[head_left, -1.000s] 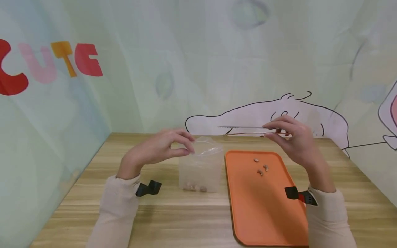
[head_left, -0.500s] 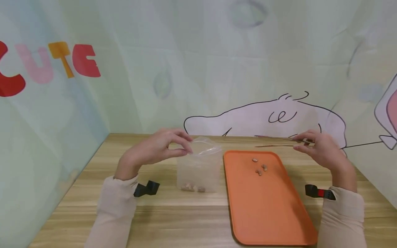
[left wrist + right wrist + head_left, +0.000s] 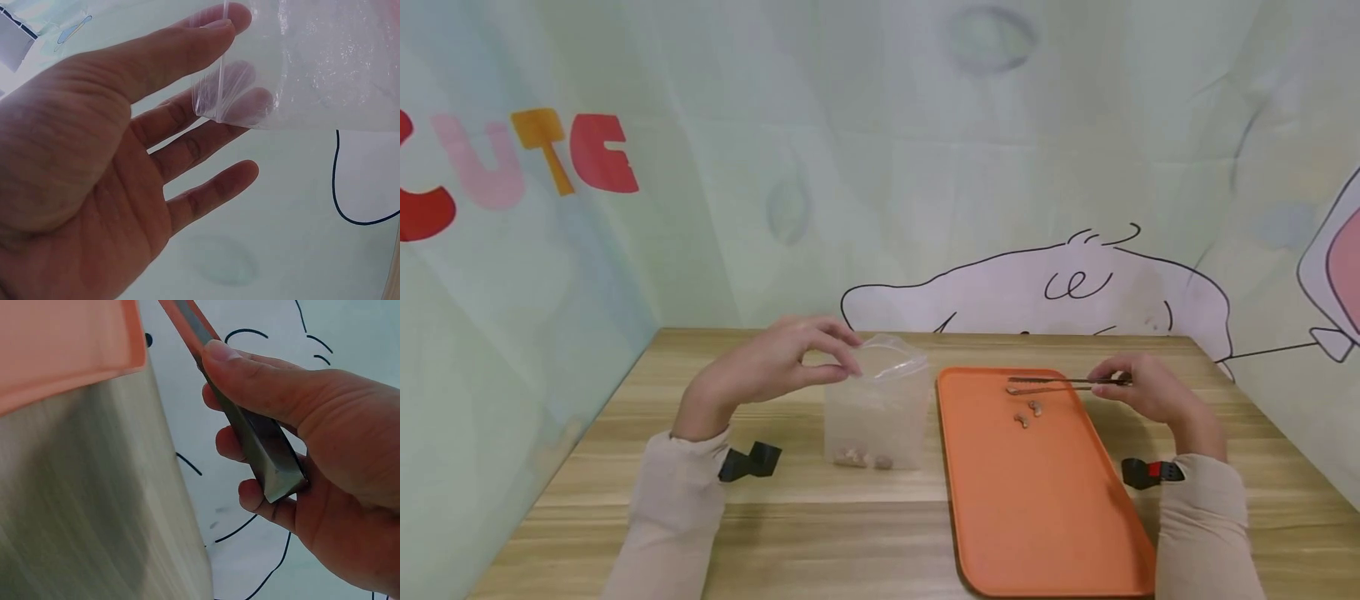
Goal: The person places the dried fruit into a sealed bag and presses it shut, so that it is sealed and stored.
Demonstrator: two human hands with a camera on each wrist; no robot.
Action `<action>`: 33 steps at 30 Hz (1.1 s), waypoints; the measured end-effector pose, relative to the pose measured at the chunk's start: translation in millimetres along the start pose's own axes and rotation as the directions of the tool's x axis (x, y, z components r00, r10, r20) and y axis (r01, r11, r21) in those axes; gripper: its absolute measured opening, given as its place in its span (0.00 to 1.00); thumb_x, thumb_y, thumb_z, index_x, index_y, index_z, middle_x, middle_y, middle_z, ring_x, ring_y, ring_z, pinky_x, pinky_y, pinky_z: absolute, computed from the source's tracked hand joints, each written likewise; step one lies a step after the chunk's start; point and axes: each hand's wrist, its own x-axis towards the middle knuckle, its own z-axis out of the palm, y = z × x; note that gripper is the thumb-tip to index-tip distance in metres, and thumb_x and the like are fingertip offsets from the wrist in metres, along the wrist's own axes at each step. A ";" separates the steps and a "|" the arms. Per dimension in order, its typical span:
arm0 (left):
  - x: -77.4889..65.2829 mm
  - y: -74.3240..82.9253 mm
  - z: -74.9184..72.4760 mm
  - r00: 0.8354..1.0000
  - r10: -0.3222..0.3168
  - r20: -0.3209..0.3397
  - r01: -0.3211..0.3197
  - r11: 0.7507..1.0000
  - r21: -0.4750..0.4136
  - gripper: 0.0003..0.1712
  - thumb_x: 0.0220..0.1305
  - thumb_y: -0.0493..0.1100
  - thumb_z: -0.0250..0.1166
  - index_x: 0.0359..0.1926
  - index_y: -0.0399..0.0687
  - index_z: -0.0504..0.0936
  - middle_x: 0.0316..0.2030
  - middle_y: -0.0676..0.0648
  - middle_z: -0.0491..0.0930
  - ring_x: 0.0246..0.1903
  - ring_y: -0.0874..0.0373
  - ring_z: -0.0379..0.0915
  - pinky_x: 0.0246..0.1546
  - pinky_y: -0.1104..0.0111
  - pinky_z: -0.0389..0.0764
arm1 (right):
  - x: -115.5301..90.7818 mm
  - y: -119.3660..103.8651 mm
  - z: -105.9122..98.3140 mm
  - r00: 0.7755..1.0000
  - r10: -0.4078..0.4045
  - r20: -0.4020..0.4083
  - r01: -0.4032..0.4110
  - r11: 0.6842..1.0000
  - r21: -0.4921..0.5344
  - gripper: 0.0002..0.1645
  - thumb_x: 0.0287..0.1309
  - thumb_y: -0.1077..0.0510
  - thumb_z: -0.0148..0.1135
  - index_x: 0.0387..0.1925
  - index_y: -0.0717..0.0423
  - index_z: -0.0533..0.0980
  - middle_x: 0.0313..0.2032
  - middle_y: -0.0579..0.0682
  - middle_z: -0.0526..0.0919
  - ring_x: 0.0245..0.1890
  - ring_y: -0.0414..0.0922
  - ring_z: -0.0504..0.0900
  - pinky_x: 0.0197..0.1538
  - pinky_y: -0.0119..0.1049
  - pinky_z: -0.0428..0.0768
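Note:
My left hand (image 3: pixel 767 362) pinches the upper left edge of a clear zip bag (image 3: pixel 876 417), which stands upright with its mouth parted. Several small brown pieces (image 3: pixel 865 457) lie at its bottom. In the left wrist view, thumb and index finger hold the zip strip of the plastic bag (image 3: pixel 325 69). My right hand (image 3: pixel 1153 396) grips metal tongs (image 3: pixel 269 453) between thumb and fingers. The tongs' arms are apart, and their tips reach over the far part of the orange tray (image 3: pixel 1037 508). Two curved brown pieces (image 3: pixel 1028 414) show just below the tips; whether a piece lies at the tips is unclear.
The wooden table (image 3: pixel 850 542) extends around the bag and tray. A printed cloth backdrop (image 3: pixel 760 167) stands along its back and sides. The tray lies right of the bag, a narrow strip of table between them.
My right hand first moved right, away from above the bag, then came down and slightly left, bringing the tongs' tips over the tray. My left hand keeps its hold on the bag.

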 end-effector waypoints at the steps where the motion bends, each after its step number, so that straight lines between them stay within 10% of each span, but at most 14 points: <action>1: -0.1 -0.1 0.0 1.000 0.000 0.000 0.000 1.000 -0.003 0.07 0.65 0.38 0.69 0.42 0.53 0.89 0.55 0.48 0.79 0.55 0.52 0.75 0.55 0.56 0.75 | 0.7 1.2 1.4 1.000 0.000 -0.003 0.000 1.000 -0.011 0.08 0.60 0.61 0.71 0.40 0.59 0.84 0.37 0.49 0.85 0.40 0.47 0.79 0.43 0.40 0.79; 8: -1.7 0.2 -0.6 1.000 -0.004 0.009 0.004 1.000 -0.001 0.07 0.66 0.38 0.68 0.42 0.52 0.89 0.55 0.48 0.79 0.55 0.51 0.75 0.55 0.55 0.76 | 4.4 2.2 5.5 0.999 -0.027 -0.020 0.026 0.998 -0.050 0.06 0.61 0.62 0.69 0.39 0.60 0.85 0.38 0.52 0.86 0.42 0.52 0.81 0.45 0.49 0.79; 15: -1.5 1.7 0.3 1.000 -0.006 0.013 0.006 1.000 -0.008 0.07 0.66 0.38 0.68 0.42 0.53 0.89 0.55 0.48 0.79 0.55 0.52 0.76 0.55 0.56 0.76 | 4.2 -29.4 -13.8 0.972 -0.145 -0.186 0.140 0.989 -0.042 0.06 0.61 0.63 0.69 0.39 0.60 0.85 0.36 0.50 0.85 0.32 0.37 0.77 0.33 0.29 0.75; 26: 4.2 13.7 -0.1 1.000 0.009 0.028 -0.010 1.000 0.020 0.07 0.65 0.40 0.69 0.43 0.51 0.89 0.55 0.47 0.79 0.57 0.50 0.74 0.57 0.55 0.74 | -4.4 -107.2 -43.4 0.789 -0.422 -0.447 0.405 0.904 -0.139 0.18 0.47 0.75 0.74 0.37 0.53 0.87 0.36 0.40 0.83 0.33 0.27 0.75 0.34 0.18 0.71; 33: 6.1 17.8 1.2 0.999 0.023 0.038 -0.024 0.999 0.030 0.07 0.66 0.41 0.69 0.44 0.53 0.89 0.55 0.48 0.79 0.57 0.51 0.74 0.57 0.55 0.74 | 3.7 -147.8 -29.2 0.652 -0.615 -0.443 0.616 0.771 -0.163 0.13 0.46 0.71 0.76 0.35 0.56 0.87 0.34 0.45 0.84 0.29 0.33 0.77 0.31 0.21 0.71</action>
